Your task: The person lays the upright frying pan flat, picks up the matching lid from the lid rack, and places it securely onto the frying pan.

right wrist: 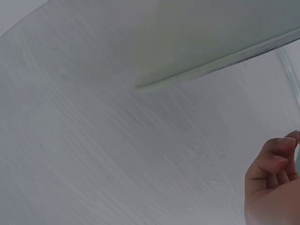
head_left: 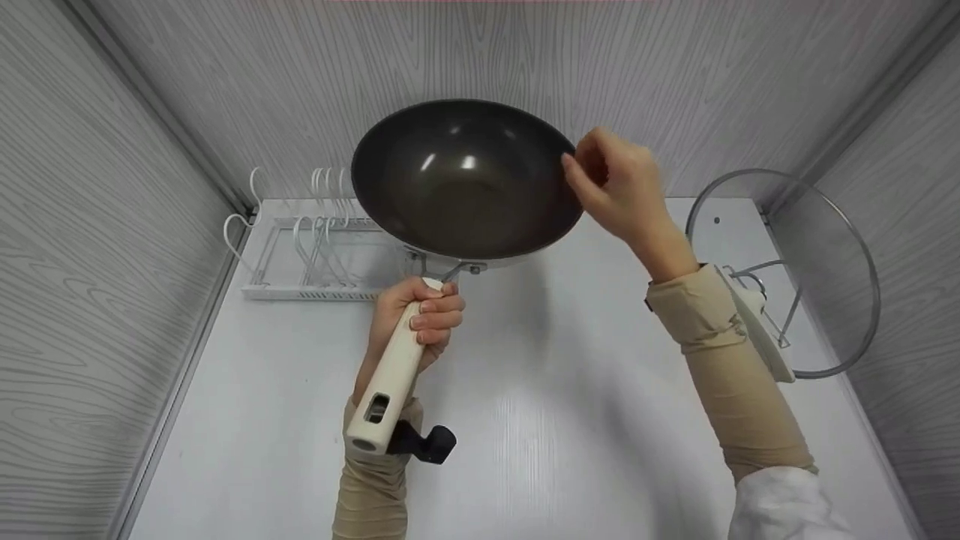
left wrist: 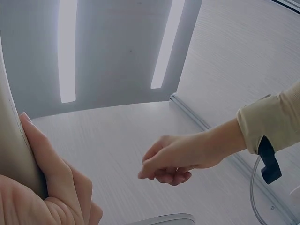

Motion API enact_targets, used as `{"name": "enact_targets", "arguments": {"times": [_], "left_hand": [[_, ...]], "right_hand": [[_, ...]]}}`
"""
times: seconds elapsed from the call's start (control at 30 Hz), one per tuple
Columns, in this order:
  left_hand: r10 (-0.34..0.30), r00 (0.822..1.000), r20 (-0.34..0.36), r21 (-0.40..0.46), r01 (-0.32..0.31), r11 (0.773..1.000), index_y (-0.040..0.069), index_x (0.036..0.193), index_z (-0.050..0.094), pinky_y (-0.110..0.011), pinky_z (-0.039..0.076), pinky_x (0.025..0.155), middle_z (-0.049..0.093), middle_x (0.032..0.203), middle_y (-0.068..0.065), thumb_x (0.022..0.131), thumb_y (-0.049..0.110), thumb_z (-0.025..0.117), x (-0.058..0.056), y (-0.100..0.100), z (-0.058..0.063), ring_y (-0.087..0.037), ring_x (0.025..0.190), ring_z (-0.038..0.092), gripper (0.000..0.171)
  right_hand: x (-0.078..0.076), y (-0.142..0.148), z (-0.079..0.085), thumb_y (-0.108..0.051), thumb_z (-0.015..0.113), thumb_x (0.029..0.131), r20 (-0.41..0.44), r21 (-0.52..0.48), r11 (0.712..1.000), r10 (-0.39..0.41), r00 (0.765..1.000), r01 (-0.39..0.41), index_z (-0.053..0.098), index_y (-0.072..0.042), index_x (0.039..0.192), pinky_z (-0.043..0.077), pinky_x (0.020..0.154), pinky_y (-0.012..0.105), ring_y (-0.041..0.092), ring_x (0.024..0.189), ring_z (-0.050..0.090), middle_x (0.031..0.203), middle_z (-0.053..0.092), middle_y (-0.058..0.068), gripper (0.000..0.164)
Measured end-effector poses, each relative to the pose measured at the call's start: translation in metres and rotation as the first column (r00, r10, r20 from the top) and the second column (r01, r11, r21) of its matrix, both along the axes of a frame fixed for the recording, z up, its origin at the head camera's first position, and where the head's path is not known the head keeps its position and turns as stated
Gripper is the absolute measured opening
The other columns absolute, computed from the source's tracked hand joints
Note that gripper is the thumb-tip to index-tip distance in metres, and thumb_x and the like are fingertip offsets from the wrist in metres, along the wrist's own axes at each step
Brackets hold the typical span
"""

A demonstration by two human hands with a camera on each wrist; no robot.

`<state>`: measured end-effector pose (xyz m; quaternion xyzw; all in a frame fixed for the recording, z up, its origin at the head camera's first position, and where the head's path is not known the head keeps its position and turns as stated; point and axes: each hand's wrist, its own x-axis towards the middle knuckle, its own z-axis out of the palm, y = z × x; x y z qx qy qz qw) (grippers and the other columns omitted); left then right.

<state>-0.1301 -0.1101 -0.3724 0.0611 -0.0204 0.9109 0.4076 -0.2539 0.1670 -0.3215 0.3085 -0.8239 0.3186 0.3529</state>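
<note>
A dark-coated wok (head_left: 469,172) is held up in the middle of the head view, its inside facing the camera. My left hand (head_left: 421,319) grips its long cream handle (head_left: 394,367), fingers wrapped around near the pan end. At the wok's right edge in the head view is my right hand (head_left: 619,184), thumb overlapping the rim. The left wrist view shows the right hand (left wrist: 176,157) with curled fingers and nothing seen in it, apart from the rim (left wrist: 164,219) below. Curled fingers (right wrist: 269,164) appear at the right in the right wrist view.
A white wire rack (head_left: 315,292) stands at the back left, partly behind the wok. To the right, a glass lid (head_left: 817,277) with a metal rim stands upright, partly hidden by the sleeve. Grey wood-patterned walls (head_left: 675,75) enclose the white table (head_left: 510,450).
</note>
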Motion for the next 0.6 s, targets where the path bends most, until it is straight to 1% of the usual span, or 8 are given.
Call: {"name": "enact_targets", "arguments": {"times": [0.1,0.23,0.33,0.43,0.53,0.6], "left_hand": [[-0.005,1.000,-0.007,-0.018,0.004,1.000,-0.001,0.095,0.038,-0.024,0.048,0.045,0.034,0.069,-0.002,0.086,-0.005,0.045,0.001,0.002,0.001,-0.009,0.054,0.030,0.012],[-0.018,1.000,-0.012,-0.043,0.017,0.999,-0.001,0.095,0.038,-0.023,0.049,0.044,0.035,0.067,-0.002,0.085,-0.006,0.046,0.002,0.005,0.003,-0.008,0.054,0.027,0.014],[-0.037,0.999,-0.011,-0.045,0.037,0.998,-0.001,0.094,0.038,-0.023,0.048,0.043,0.032,0.067,-0.001,0.085,-0.006,0.045,0.002,0.008,0.003,-0.008,0.054,0.025,0.013],[-0.048,0.999,-0.010,-0.051,0.047,0.998,-0.002,0.093,0.039,-0.022,0.048,0.042,0.027,0.068,0.000,0.084,-0.006,0.046,0.003,0.009,0.004,-0.007,0.053,0.025,0.012],[-0.048,0.999,-0.011,-0.071,0.047,0.996,-0.002,0.092,0.040,-0.022,0.047,0.041,0.024,0.068,0.001,0.083,-0.006,0.047,0.004,0.010,0.005,-0.007,0.052,0.026,0.012],[-0.047,0.999,-0.016,-0.088,0.046,0.995,-0.002,0.092,0.040,-0.021,0.047,0.041,0.024,0.068,0.001,0.082,-0.006,0.047,0.004,0.011,0.005,-0.008,0.051,0.027,0.013]], "right_hand": [[-0.020,0.014,-0.002,-0.019,0.063,0.094,0.030,0.072,0.992,-0.102,0.994,0.100,0.061,-0.003,0.088,0.036,0.056,0.031,0.019,0.060,0.050,0.072,0.060,0.011,0.017],[-0.042,0.029,-0.007,-0.024,0.059,0.095,0.122,0.180,0.967,-0.206,0.971,0.183,0.062,-0.003,0.101,0.044,0.062,0.040,0.028,0.074,0.059,0.091,0.065,0.013,0.022],[-0.056,0.038,-0.011,-0.027,0.058,0.097,0.173,0.257,0.943,-0.259,0.950,0.210,0.061,-0.002,0.109,0.047,0.068,0.049,0.033,0.083,0.061,0.101,0.063,0.015,0.028],[-0.066,0.046,-0.016,-0.029,0.057,0.098,0.208,0.321,0.922,-0.290,0.934,0.215,0.059,0.000,0.114,0.047,0.073,0.055,0.040,0.087,0.060,0.104,0.061,0.018,0.033],[-0.074,0.051,-0.020,-0.033,0.055,0.099,0.270,0.362,0.909,-0.315,0.910,0.207,0.058,0.003,0.115,0.046,0.077,0.057,0.043,0.089,0.059,0.105,0.059,0.021,0.039],[-0.077,0.055,-0.021,-0.034,0.054,0.100,0.332,0.371,0.909,-0.321,0.887,0.190,0.059,0.006,0.115,0.046,0.080,0.057,0.043,0.092,0.058,0.105,0.058,0.023,0.042]]}}
